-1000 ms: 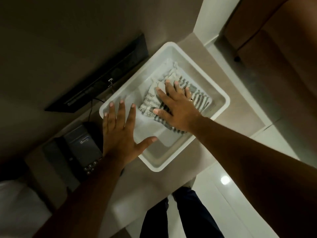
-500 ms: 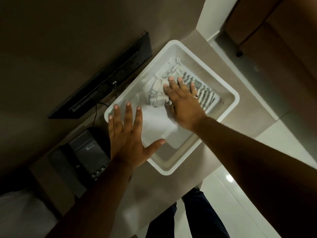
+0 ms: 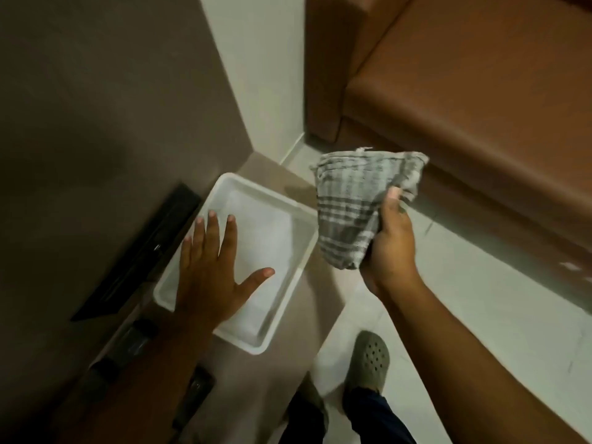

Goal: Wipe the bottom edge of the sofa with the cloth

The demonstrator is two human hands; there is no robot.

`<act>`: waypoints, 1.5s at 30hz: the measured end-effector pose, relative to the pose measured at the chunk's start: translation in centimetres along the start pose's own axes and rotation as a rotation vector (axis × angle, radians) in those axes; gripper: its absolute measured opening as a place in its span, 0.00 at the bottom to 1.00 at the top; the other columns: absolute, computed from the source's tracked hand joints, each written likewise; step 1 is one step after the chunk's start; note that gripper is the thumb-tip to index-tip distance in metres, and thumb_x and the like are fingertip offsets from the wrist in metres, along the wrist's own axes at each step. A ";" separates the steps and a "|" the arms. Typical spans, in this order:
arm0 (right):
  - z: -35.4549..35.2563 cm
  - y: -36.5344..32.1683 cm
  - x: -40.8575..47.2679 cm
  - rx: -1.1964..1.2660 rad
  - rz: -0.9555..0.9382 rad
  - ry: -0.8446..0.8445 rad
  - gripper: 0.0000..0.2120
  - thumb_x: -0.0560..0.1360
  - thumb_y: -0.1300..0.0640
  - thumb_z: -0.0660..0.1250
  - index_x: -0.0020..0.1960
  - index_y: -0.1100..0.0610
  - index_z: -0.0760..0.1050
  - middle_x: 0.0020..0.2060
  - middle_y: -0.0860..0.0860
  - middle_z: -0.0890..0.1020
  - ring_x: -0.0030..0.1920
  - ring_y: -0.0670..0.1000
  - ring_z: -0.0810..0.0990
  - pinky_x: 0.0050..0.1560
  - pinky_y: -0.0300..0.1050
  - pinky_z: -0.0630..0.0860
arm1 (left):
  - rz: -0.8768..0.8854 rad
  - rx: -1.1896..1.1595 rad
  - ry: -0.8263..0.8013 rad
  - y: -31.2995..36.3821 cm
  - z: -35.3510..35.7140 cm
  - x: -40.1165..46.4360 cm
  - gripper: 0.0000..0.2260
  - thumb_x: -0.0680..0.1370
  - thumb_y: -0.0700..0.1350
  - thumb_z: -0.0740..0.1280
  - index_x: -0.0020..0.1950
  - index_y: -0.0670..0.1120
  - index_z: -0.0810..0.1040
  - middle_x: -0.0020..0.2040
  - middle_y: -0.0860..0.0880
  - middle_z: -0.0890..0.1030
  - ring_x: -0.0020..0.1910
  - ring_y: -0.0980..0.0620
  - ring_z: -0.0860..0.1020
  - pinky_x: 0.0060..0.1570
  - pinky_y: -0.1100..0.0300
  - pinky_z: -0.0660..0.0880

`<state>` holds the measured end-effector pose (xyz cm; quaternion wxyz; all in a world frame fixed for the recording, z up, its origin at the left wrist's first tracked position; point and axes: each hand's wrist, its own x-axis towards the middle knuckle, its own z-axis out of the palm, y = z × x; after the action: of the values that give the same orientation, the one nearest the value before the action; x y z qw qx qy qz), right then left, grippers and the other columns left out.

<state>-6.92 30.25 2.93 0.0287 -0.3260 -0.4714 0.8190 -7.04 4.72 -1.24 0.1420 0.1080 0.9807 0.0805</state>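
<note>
One striped cloth (image 3: 352, 213) was up in the air, and one white tray (image 3: 290, 304) sat on the counter. Two hands showed: a left hand (image 3: 211, 270) and a right hand (image 3: 392, 248). There was one brown sofa (image 3: 480, 78), one grey clog (image 3: 368, 360) and one black wall panel (image 3: 141, 254).

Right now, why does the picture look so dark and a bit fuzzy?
In the head view the room is dim, so the wall and the dark strip at left sink into shadow; the white tray and pale floor stand out brightest; the striped cloth in the right hand looks softly smeared; the wide lens bends the sofa edges.
</note>
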 end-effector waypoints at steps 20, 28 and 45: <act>-51.1 -13.5 -3.9 0.624 -0.279 0.724 0.30 0.87 0.37 0.51 0.83 0.51 0.66 0.75 0.53 0.80 0.72 0.55 0.82 0.78 0.64 0.74 | 0.820 0.263 -0.048 55.6 7.9 14.8 0.42 0.75 0.74 0.50 0.81 0.50 0.49 0.82 0.41 0.49 0.80 0.38 0.48 0.76 0.39 0.51; -68.4 -13.7 -2.8 0.828 -0.373 0.912 0.30 0.87 0.39 0.52 0.82 0.55 0.66 0.75 0.54 0.80 0.73 0.56 0.81 0.78 0.61 0.74 | 1.158 0.455 -0.137 81.7 18.4 13.5 0.42 0.74 0.76 0.51 0.81 0.53 0.49 0.82 0.43 0.48 0.80 0.39 0.48 0.77 0.40 0.51; -84.6 -9.1 11.5 0.963 -0.346 1.141 0.23 0.89 0.43 0.52 0.65 0.56 0.79 0.64 0.68 0.84 0.62 0.65 0.84 0.64 0.58 0.85 | 1.672 0.532 0.145 106.0 32.3 13.1 0.52 0.66 0.81 0.47 0.81 0.51 0.44 0.82 0.40 0.46 0.80 0.35 0.45 0.74 0.32 0.46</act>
<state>29.13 103.08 -24.67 0.5343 -0.5713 -0.0189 0.6228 10.27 114.02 -15.22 -0.0560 0.8146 0.5735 -0.0664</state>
